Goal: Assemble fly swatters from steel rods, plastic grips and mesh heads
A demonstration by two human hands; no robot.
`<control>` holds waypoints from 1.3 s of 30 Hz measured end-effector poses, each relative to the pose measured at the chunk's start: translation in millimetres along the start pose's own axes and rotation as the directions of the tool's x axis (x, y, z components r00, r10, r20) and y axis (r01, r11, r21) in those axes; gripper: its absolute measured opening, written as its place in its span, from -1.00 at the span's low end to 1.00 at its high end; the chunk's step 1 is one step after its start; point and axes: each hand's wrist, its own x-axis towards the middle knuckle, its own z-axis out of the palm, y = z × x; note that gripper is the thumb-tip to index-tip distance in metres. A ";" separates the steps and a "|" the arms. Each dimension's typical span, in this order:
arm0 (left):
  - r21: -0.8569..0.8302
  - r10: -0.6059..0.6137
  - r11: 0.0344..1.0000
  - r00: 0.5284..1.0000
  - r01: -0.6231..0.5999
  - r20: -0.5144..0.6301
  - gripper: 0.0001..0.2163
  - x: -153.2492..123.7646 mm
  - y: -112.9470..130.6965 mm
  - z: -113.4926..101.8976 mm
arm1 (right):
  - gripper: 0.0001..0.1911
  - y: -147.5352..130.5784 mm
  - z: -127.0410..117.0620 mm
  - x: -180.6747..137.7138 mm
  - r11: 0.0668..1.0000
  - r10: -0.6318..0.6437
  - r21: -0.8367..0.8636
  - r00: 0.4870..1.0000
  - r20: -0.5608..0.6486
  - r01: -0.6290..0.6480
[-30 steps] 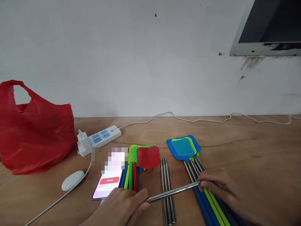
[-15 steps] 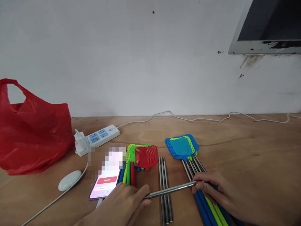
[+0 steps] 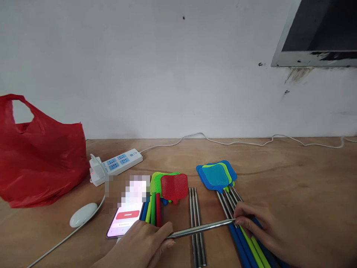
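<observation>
A thin metal rod (image 3: 201,227) lies crosswise low over the wooden table (image 3: 292,178), held at both ends. My left hand (image 3: 145,247) pinches its left end and my right hand (image 3: 262,230) pinches its right end. Under the rod lie three more metal rods (image 3: 196,208) side by side. Left of them are loose fly-swatter heads, red (image 3: 174,187) on green, and coloured handle tubes (image 3: 153,210). Beneath my right hand lies a bundle of assembled fly swatters with blue and green heads (image 3: 216,175).
A phone (image 3: 126,219) with a lit screen lies beside the coloured tubes. A white power strip (image 3: 115,163), a white mouse-like device (image 3: 83,214) and a red plastic bag (image 3: 39,152) stand to the left. A white cable (image 3: 251,142) runs along the wall.
Both hands keep hold of the rod; it has shifted only slightly, with the view wobbling a little.
</observation>
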 end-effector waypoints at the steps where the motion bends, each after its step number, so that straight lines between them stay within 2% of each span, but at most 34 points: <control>1: 0.032 0.005 0.999 1.000 -0.005 0.004 -0.51 0.8 1.4 2.0 | -0.60 -0.8 3.5 0.6 1.000 0.002 0.019 1.000 -0.016 -0.002; 7: 0.216 0.058 0.972 0.989 -0.087 0.139 -0.62 14.1 17.1 17.6 | -0.59 -8.2 26.8 -0.1 0.989 -0.012 0.150 0.999 0.050 0.005; 10: 0.180 0.045 0.981 0.984 -0.077 0.175 -0.66 19.0 22.5 16.6 | -0.57 -14.5 31.4 1.9 0.960 0.009 0.278 1.000 0.018 -0.013; 13: 0.112 0.001 0.994 0.996 -0.011 0.090 -0.60 20.7 25.6 15.1 | -0.54 -24.3 28.8 11.5 0.901 0.086 0.429 0.996 -0.031 -0.065; 16: -0.008 -0.076 0.997 0.996 0.076 0.037 -0.57 23.6 28.2 21.8 | -0.50 -34.4 28.1 24.1 0.774 0.202 0.620 0.978 -0.044 -0.132; 18: -0.063 -0.109 0.992 0.994 0.109 0.003 -0.58 26.8 29.7 28.1 | -0.48 -40.1 31.5 29.4 0.683 0.251 0.709 0.968 -0.005 -0.174; 21: -0.157 -0.077 0.985 0.996 0.069 -0.051 -0.63 32.2 30.8 29.5 | -0.49 -44.8 38.2 31.6 0.592 0.293 0.781 0.956 0.022 -0.199; 25: -0.282 0.050 0.957 0.996 -0.070 -0.078 -0.76 36.5 29.0 16.5 | -0.52 -36.2 38.3 37.4 0.510 0.395 0.847 0.915 -0.077 -0.149; 27: -0.263 0.059 0.961 0.993 -0.084 -0.103 -0.80 36.6 26.2 13.2 | -0.52 -26.0 35.5 45.0 0.554 0.402 0.819 0.910 -0.102 -0.153; 29: -0.191 0.100 0.974 0.989 -0.120 -0.112 -0.81 36.2 22.5 15.8 | -0.53 -15.8 34.5 53.0 0.669 0.343 0.709 0.939 -0.025 -0.225; 33: -0.121 0.141 0.981 0.985 -0.152 -0.096 -0.75 35.8 15.9 28.2 | -0.63 -4.5 43.2 60.5 0.847 0.289 0.477 0.956 -0.043 -0.235; 35: -0.116 0.163 0.978 0.981 -0.175 -0.100 -0.73 35.7 14.3 31.3 | -0.55 -2.4 49.6 59.3 0.895 0.267 0.380 0.963 -0.041 -0.233; 37: -0.105 0.168 0.978 0.980 -0.179 -0.104 -0.71 35.7 13.7 31.4 | -0.55 -0.5 53.2 56.5 0.938 0.218 0.291 0.974 -0.069 -0.189; 39: -0.085 0.159 0.982 0.982 -0.168 -0.105 -0.71 35.9 13.9 30.2 | -0.68 1.5 52.0 53.4 0.984 0.117 0.157 0.979 -0.168 -0.090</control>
